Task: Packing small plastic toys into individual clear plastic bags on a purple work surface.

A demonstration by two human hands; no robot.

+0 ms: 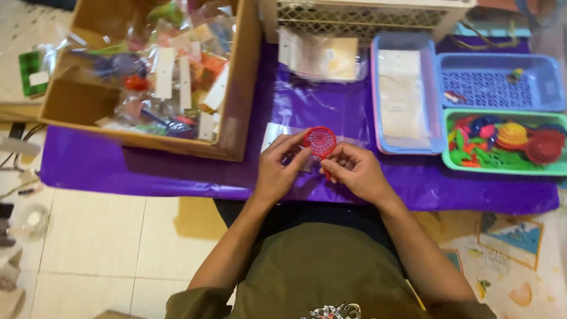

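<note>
Here, your two hands meet over the purple table cover (177, 171), sharing a small red round sieve (321, 141) with a netted face. Your left hand (279, 171) pinches its rim from the left, fingers curled narrow; your right hand (355, 171) closes on the lower right, where a short red handle seems to run down toward you (mostly hidden behind the fingers). The sieve sits between the hands, touching both, its face tilted up to the camera. A clear plastic sleeve (277, 133) lies on the cover just under and behind it, its edges hard to trace. Well to the right a green tray (452, 162) holds more bright toy pieces; a cardboard box (233, 118) of bagged sets stands at left.
</note>
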